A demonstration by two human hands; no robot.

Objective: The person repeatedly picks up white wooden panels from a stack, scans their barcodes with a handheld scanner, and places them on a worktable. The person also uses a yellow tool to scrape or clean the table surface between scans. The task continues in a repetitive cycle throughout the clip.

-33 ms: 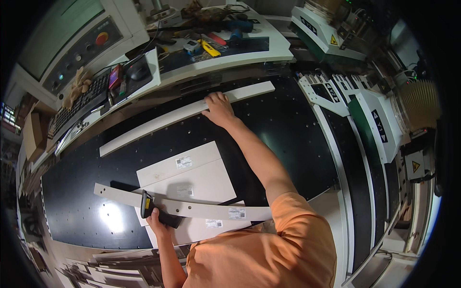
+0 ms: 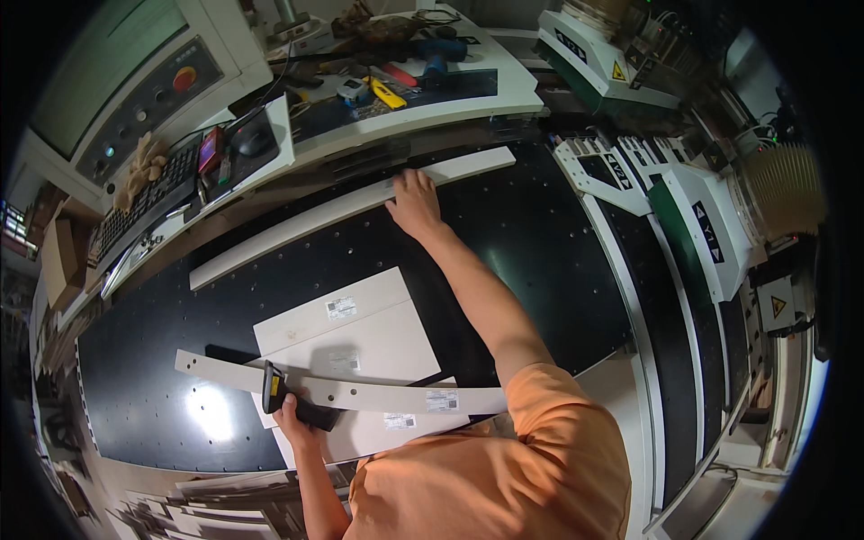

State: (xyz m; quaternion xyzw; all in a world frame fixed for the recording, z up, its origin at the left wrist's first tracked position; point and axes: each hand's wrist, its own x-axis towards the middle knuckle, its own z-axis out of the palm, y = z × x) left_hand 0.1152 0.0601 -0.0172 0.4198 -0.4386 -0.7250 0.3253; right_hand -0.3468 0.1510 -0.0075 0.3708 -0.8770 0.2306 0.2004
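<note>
Right hand: the right hand (image 2: 416,200) is stretched far forward, arm nearly straight, palm down on the long white strip (image 2: 346,212) at the far edge of the black table (image 2: 540,261); the fingers lie flat and slightly spread on it, pinching nothing.
Left hand: the left hand (image 2: 295,421) stays close to the body, elbow bent, fingers wrapped around the grip of a black and yellow scanner (image 2: 290,400), whose head rests over the curved strip (image 2: 342,391).
Where the pieces are: the long strip lies across the far side of the table, just below the desk; the curved strip lies across the near side, on top of two stacked white panels (image 2: 355,328).
Labels: small stickers show on the panels and on the curved strip (too small to make out).
Progress: judging from this, the near pieces are laid out and labelled and the scanner is in hand; the far strip is only touched, not yet lifted or brought closer.
Surroundings: a keyboard (image 2: 144,202) and mouse (image 2: 253,139) sit on the desk beyond.
</note>
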